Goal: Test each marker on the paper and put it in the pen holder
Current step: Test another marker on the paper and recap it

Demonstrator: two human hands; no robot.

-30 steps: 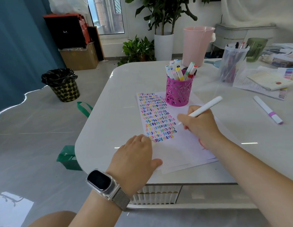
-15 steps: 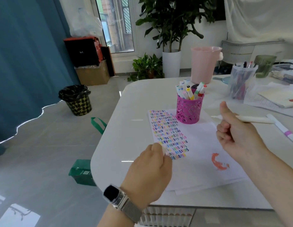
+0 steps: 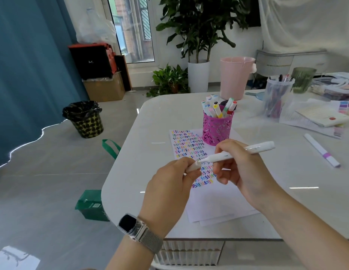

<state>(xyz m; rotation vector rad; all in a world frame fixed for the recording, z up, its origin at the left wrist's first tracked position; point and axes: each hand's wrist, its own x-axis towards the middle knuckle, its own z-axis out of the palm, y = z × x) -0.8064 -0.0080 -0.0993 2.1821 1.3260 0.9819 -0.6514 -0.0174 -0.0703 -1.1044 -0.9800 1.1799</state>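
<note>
Head view: right hand [image 3: 241,168] grips white marker [image 3: 238,152], long axis running 8-to-2 o'clock. Left hand [image 3: 173,184] pinches cap [image 3: 193,167] at tip end. Pen holder [image 3: 217,128] at 12 o'clock, nearer right hand.

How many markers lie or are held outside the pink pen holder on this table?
2. One white marker is gripped in the right hand, its cap pinched by the left hand. One purple-banded marker lies on the table, far right.
</note>
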